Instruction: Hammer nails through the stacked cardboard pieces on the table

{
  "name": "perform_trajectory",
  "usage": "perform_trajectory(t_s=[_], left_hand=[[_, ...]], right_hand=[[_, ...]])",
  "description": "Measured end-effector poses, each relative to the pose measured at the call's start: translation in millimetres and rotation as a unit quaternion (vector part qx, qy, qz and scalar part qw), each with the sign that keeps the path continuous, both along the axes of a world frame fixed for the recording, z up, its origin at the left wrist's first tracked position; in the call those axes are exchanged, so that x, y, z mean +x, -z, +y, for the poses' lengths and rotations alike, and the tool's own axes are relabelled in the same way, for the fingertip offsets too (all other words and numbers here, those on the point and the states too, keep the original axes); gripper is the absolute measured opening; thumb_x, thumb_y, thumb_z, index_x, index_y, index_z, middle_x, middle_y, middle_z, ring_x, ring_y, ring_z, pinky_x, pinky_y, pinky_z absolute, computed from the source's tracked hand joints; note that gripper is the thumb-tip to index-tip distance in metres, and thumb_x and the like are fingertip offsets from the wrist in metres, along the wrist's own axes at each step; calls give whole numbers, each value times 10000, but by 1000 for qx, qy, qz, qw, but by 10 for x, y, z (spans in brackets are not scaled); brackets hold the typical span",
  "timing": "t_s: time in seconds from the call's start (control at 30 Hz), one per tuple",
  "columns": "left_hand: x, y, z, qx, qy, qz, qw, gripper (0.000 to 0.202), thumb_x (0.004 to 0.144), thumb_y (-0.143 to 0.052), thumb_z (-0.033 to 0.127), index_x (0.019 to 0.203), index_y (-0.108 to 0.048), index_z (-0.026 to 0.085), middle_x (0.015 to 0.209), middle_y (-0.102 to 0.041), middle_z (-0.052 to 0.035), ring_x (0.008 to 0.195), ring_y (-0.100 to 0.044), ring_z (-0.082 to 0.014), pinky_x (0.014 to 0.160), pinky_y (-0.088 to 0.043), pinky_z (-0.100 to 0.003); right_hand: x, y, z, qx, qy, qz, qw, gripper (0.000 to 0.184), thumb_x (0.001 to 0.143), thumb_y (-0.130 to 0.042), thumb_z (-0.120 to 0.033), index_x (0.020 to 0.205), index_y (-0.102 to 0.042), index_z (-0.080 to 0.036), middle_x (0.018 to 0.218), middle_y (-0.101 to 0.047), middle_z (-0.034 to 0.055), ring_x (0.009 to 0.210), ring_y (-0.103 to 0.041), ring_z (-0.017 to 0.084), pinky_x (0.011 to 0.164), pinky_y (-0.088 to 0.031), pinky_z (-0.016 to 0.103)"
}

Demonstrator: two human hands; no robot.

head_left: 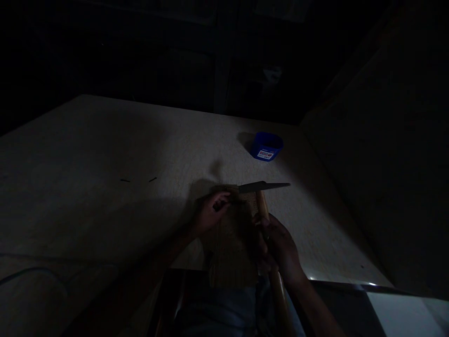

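The scene is very dark. My right hand (277, 245) is closed round the wooden handle of a hammer (264, 187), whose grey metal head lies level just above a wooden board (231, 248). The board rests on the table edge and reaches toward my lap. My left hand (210, 213) is pinched shut on a small dark thing, perhaps a nail, held against the board's far end just left of the hammer head.
A small blue tub (266, 146) with a label stands on the pale table (105, 154) beyond the hammer. Two small dark nails (138, 179) lie to the left. A dark wall or panel rises at the right.
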State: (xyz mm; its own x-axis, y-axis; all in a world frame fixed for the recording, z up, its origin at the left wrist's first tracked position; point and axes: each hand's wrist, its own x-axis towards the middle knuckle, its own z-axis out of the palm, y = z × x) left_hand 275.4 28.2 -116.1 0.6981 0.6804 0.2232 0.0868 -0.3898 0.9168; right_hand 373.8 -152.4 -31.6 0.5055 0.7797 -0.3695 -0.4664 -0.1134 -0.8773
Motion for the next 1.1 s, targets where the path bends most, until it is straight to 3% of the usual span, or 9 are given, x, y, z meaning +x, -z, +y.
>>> perform_trajectory(t_s=[0.2,0.37,0.47,0.77,0.97,1.1], left_hand=[[-6,-86,19,54,29,45,997,368,825,-734,336,1179,-692,242,955,-760,-26,774,-695,-149,720,-577,-273],[86,-148,32,131,70,59,987,277,860,-726,316,1133,-735,271,1166,-734,-62,1025,-698,-221,887,-569,-363],[119,-172,42,140,90,68,984,176,888,-689,267,1046,-765,269,1075,-749,-48,971,-705,-207,853,-566,-349],[114,-202,48,135,96,90,982,139,905,-660,255,979,-778,251,982,-756,-37,886,-701,-186,782,-551,-314],[102,-155,50,124,87,72,986,147,882,-685,256,1011,-756,261,1004,-756,-34,917,-706,-199,800,-563,-328],[7,-222,69,139,83,90,983,308,854,-719,266,1162,-705,264,1071,-745,-43,917,-704,-201,813,-572,-326]], right_hand=[[-31,104,63,41,36,13,998,389,856,-671,-550,967,-601,-184,466,-519,-97,249,-264,26,280,-368,165],[-12,186,29,45,64,27,997,359,868,-668,-526,959,-603,-185,484,-515,-100,260,-274,28,289,-376,165],[-9,248,28,44,67,30,996,338,877,-659,-520,928,-592,-193,488,-517,-99,265,-282,32,292,-381,167],[-9,324,51,59,67,15,996,348,878,-663,-522,925,-593,-184,481,-529,-100,246,-303,40,297,-420,192],[21,324,20,79,60,60,993,363,868,-679,-533,954,-601,-189,485,-515,-100,247,-268,26,269,-353,163],[63,357,-32,92,56,70,992,343,876,-678,-515,961,-607,-191,488,-514,-92,254,-242,16,254,-288,133]])
